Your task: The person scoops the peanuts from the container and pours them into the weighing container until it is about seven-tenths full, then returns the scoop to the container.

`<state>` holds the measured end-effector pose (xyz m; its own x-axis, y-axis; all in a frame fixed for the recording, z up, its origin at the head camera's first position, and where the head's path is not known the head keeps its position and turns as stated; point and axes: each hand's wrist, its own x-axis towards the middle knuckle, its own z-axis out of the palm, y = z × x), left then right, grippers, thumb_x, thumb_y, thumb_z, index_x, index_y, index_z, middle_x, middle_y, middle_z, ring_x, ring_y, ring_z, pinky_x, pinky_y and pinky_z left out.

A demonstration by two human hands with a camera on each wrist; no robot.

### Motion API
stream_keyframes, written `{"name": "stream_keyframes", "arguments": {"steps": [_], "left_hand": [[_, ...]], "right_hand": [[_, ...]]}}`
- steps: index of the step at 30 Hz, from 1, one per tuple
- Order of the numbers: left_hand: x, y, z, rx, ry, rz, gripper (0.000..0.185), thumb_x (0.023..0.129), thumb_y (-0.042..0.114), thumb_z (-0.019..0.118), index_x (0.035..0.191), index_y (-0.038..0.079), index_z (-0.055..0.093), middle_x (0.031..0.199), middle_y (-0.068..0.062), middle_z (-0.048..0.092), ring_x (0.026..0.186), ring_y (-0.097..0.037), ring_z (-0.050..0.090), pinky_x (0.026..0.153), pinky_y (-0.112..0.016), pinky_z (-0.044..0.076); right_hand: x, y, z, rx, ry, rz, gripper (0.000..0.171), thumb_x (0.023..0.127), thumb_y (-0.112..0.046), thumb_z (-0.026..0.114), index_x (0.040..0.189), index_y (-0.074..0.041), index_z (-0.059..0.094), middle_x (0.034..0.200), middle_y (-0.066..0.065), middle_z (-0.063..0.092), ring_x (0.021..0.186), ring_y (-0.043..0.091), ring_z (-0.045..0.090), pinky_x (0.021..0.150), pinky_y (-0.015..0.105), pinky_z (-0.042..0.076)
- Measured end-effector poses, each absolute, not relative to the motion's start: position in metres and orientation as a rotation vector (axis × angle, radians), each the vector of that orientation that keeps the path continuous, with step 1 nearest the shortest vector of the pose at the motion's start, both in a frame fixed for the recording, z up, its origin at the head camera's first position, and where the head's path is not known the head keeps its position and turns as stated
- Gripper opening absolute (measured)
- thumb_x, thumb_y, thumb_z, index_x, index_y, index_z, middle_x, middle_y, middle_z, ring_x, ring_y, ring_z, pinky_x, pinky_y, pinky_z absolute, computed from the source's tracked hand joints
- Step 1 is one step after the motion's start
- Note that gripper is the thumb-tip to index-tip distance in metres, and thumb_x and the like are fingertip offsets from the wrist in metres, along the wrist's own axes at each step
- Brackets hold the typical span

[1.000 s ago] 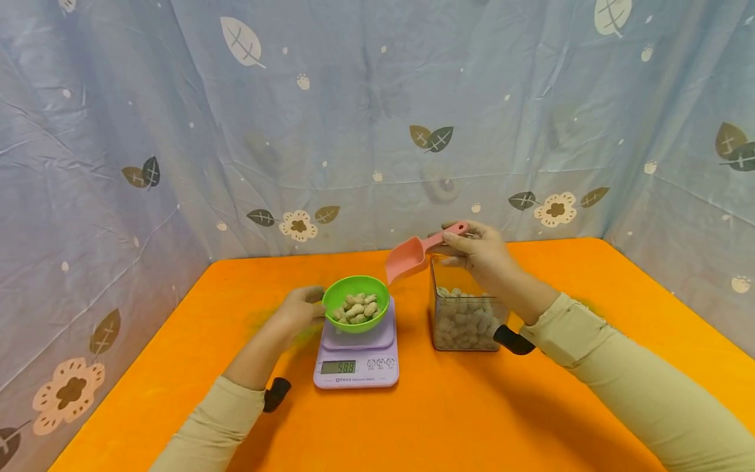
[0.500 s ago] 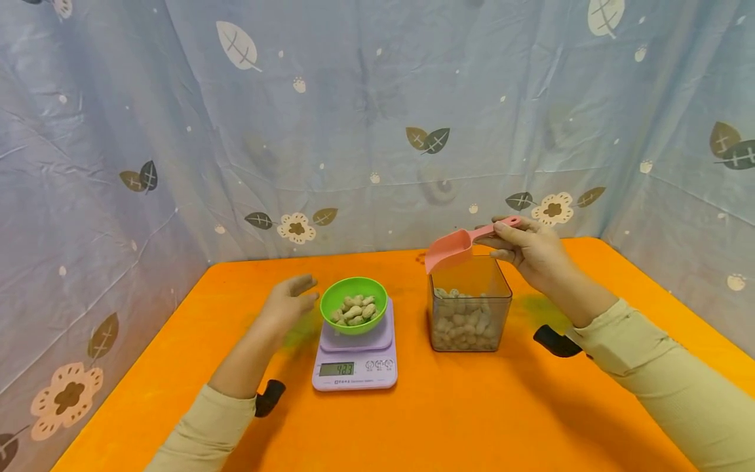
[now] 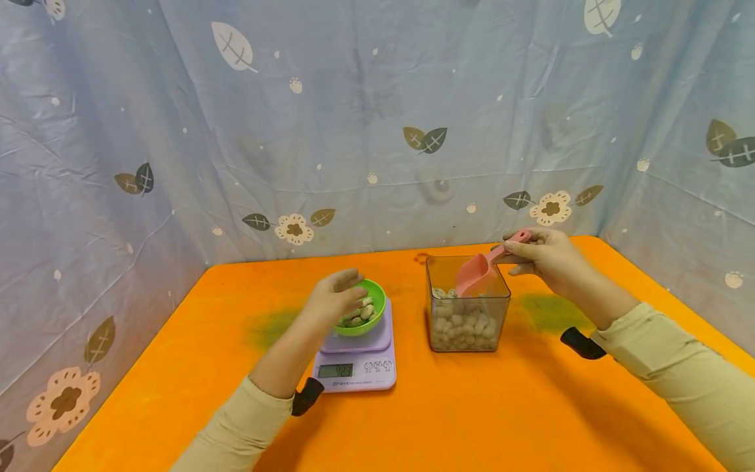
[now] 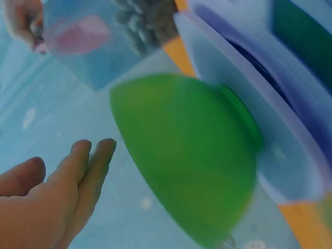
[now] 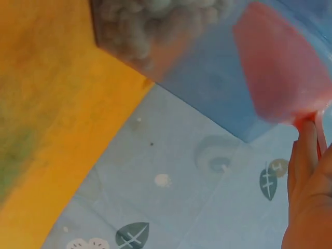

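Observation:
My right hand (image 3: 551, 262) pinches the handle of a pink scoop (image 3: 475, 274), whose blade dips inside the mouth of a clear square container (image 3: 500, 321) partly filled with peanuts (image 3: 463, 331). Over the left side of a green bowl (image 3: 380, 295) reaches my left hand (image 3: 330, 301), its fingers extended. In the left wrist view those fingers (image 4: 96, 174) are apart from the bowl's side. Unshelled peanuts (image 3: 366, 312) lie in the bowl, partly hidden by the hand. Beneath the bowl is a lilac kitchen scale (image 3: 377, 380) with a lit number display (image 3: 336, 371).
An orange cloth (image 3: 425, 419) covers the table. Blue patterned curtains (image 3: 354, 131) hang behind and at both sides. The container stands to the right of the scale, with a strip of cloth between them.
My right hand has moved right and lowered the scoop into the container. The left hand withdrew from the bowl's edge, then came back over it. The displayed number has changed.

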<state>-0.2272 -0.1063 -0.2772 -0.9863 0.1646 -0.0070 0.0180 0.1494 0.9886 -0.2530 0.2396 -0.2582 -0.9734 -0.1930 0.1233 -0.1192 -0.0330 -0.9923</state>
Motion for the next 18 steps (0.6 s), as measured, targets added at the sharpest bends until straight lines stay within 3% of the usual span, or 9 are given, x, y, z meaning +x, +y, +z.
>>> {"name": "stream_keyframes", "arguments": {"steps": [4,9,13,18], "left_hand": [[-0.23,-0.082,-0.276,0.234,2.25,1.954,0.052,0.097,-0.003,0.051,0.145,-0.012,0.032,0.146,-0.026,0.041,0.129,-0.039,0.047,0.105,-0.043,0.044],[-0.238,-0.053,-0.278,0.308,2.194,1.873,0.052,0.1,0.0,0.048,0.147,-0.011,0.028,0.147,-0.028,0.037,0.129,-0.041,0.045,0.105,-0.044,0.044],[-0.244,-0.031,-0.281,0.298,2.149,1.846,0.053,0.102,0.005,0.049,0.147,-0.011,0.028,0.148,-0.027,0.036,0.129,-0.04,0.045,0.104,-0.044,0.045],[-0.25,-0.01,-0.286,0.315,2.181,1.807,0.047,0.101,0.004,0.051,0.143,-0.011,0.038,0.14,-0.026,0.046,0.125,-0.036,0.05,0.099,-0.04,0.05]], "right_hand": [[-0.259,0.23,-0.263,-0.35,2.43,-1.922,0.018,0.101,-0.007,0.052,0.108,0.01,0.053,0.084,-0.005,0.071,0.081,0.005,0.069,0.062,0.022,0.058],[-0.26,0.215,-0.263,-0.409,2.576,-1.798,0.022,0.099,-0.004,0.054,0.108,0.016,0.051,0.088,0.003,0.071,0.077,0.006,0.069,0.06,0.025,0.059],[-0.257,0.203,-0.261,-0.528,2.654,-1.684,0.022,0.096,-0.003,0.059,0.107,0.016,0.056,0.087,0.01,0.069,0.073,0.013,0.067,0.06,0.032,0.06],[-0.252,0.2,-0.263,-0.613,2.704,-1.617,0.022,0.095,-0.002,0.061,0.108,0.015,0.058,0.083,0.01,0.068,0.068,0.02,0.065,0.057,0.033,0.06]]}}
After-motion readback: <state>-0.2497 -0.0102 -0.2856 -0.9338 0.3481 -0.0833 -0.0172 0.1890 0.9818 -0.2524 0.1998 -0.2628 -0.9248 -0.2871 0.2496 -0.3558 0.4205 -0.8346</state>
